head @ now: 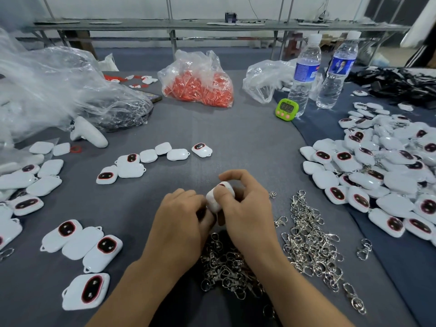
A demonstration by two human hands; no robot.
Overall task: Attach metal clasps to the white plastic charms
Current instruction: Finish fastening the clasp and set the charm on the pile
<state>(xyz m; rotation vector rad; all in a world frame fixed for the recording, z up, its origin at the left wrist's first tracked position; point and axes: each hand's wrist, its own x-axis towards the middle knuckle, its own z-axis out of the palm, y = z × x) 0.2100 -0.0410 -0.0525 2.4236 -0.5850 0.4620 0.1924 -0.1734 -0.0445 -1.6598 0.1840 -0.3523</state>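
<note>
Head view: above the clasp pile (226, 263), your right hand (247, 208) pinches a white charm (215, 201); your left hand (179, 218) curls against it, grip hidden.

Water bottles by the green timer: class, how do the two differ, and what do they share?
The left bottle has a blue label with white lettering; the right bottle has a label with a printed picture. The left bottle stands next to the green timer; the right bottle stands apart from it. Both are clear, upright and white-capped.
</note>
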